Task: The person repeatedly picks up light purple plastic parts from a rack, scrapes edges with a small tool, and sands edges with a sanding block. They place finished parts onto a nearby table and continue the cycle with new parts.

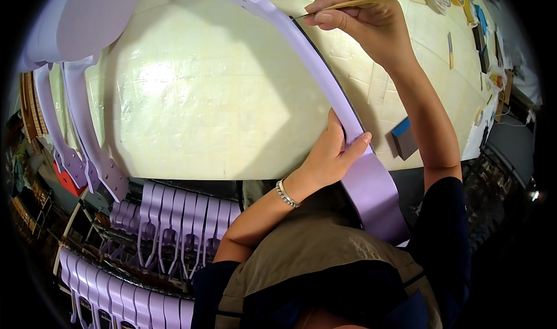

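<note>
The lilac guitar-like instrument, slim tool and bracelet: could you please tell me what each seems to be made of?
Lilac guitar-like instrument: probably painted wood; an even, satin coat with soft highlights hides any grain.
Slim tool: perhaps wood or bamboo, judging by its yellowish colour, though plastic could look similar.
Bracelet: likely silver-coloured metal, as its linked pattern glints.
</note>
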### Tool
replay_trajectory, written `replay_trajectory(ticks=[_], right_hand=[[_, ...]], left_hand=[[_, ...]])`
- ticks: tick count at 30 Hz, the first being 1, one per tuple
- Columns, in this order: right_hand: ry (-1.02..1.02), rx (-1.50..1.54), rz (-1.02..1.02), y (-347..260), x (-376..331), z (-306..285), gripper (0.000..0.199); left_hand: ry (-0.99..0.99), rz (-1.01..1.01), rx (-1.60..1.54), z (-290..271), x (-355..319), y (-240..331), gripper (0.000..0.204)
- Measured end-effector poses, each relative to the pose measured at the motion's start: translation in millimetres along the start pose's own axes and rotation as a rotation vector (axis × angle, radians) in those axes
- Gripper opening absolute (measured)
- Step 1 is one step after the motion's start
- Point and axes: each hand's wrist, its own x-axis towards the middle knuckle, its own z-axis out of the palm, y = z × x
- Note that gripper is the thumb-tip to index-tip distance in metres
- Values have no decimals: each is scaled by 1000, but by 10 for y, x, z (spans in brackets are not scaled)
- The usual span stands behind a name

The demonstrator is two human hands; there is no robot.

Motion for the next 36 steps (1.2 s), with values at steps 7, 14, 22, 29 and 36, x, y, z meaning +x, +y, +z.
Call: replay_trajectory(ticks=[7,14,22,29,36], right_hand=[[-103,-279,18,-129,170,46,9],[-193,-361,-176,-19,95,-74,10],[-233,-452,-181,-87,-407,-239,7],[-171,-453,-205,-79,-534,-237,12],[-269,-506,-228,-240,-1063,-384,15]], left_hand=[[5,30,25,-9,10,2,73],[11,21,3,5,12,32,73],[51,19,-40,18,17,4,63],[55,117,57,32,48,16,50],[135,-49,-236,76,29,1,83]])
